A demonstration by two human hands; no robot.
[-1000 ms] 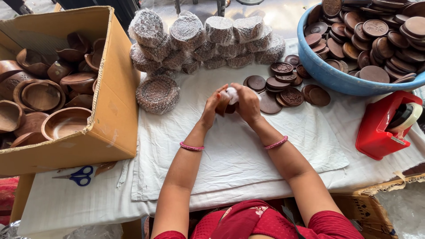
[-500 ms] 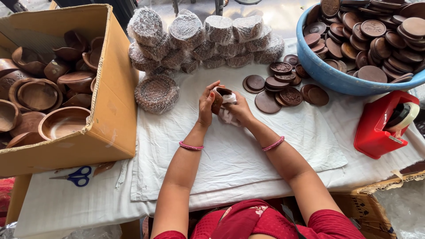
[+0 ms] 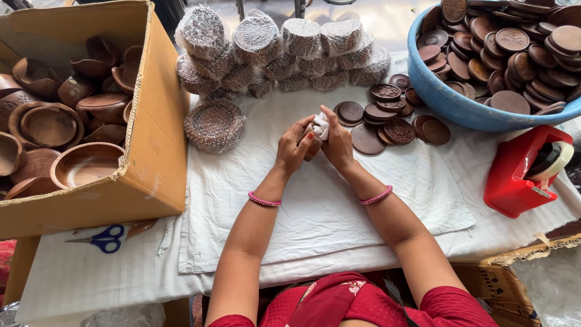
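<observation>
My left hand (image 3: pixel 294 149) grips a small brown wooden piece (image 3: pixel 312 147) above the white cloth (image 3: pixel 315 206). My right hand (image 3: pixel 338 143) presses a white rag (image 3: pixel 321 125) against that piece from the right. Both hands meet over the middle of the cloth, just left of a loose pile of round carved wooden discs (image 3: pixel 387 118). Most of the wooden piece is hidden by my fingers.
A cardboard box (image 3: pixel 151 133) of wooden bowls stands at left. Wrapped stacks (image 3: pixel 278 54) line the back, one wrapped stack (image 3: pixel 215 125) lies nearer. A blue tub (image 3: pixel 445 100) of discs sits at back right, a red tape dispenser (image 3: pixel 523 172) at right, blue scissors (image 3: pixel 106 238) front left.
My hands turned the wooden piece: half a second ago its opening faced up with the rag hanging below, now the rag is bunched on top and the hands have closed together again.
</observation>
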